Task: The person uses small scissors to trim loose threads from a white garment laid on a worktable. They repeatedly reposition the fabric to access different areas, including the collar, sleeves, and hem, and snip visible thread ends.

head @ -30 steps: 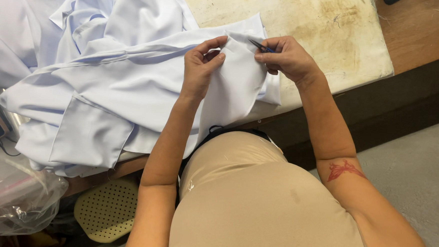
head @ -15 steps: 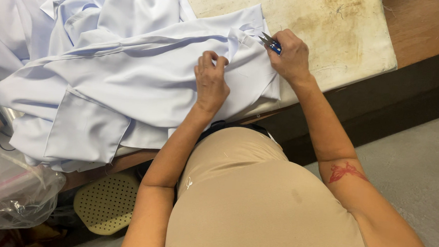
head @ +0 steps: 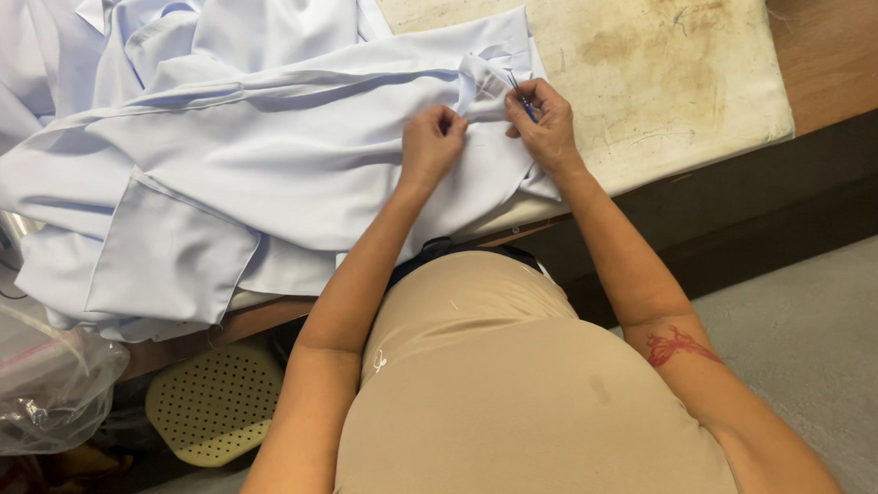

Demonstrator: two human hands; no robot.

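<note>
Lying in loose folds across the near edge of the worktop [head: 725, 142], the pale blue garment [head: 263, 168] looks light, thin and limp: it drapes over itself, creases wherever it is pinched, and will likely slide and sag rather than keep any shape. A small ridge of it near the upper right corner is gathered up between the two hands. The left hand [head: 430, 144] is curled closed, pinching a fold of the cloth between thumb and fingers. The right hand [head: 544, 122] is also closed, its fingers gripping a small slim metal tool with a dark blue handle [head: 520, 93], probably thread snips, whose tip rests at the raised bit of fabric; whether this hand also holds cloth I cannot tell. Such soft stuff seems best taken close to the spot being worked, with a firm pinch on either side to keep it taut, since a hold farther off would only let it go slack.

More of the same pale fabric is heaped at the upper left. The worktop carries a stained cream pad [head: 668, 79]. Below its edge at the left sit a crumpled clear plastic bag [head: 21, 385] and a perforated yellowish stool seat [head: 216, 401].
</note>
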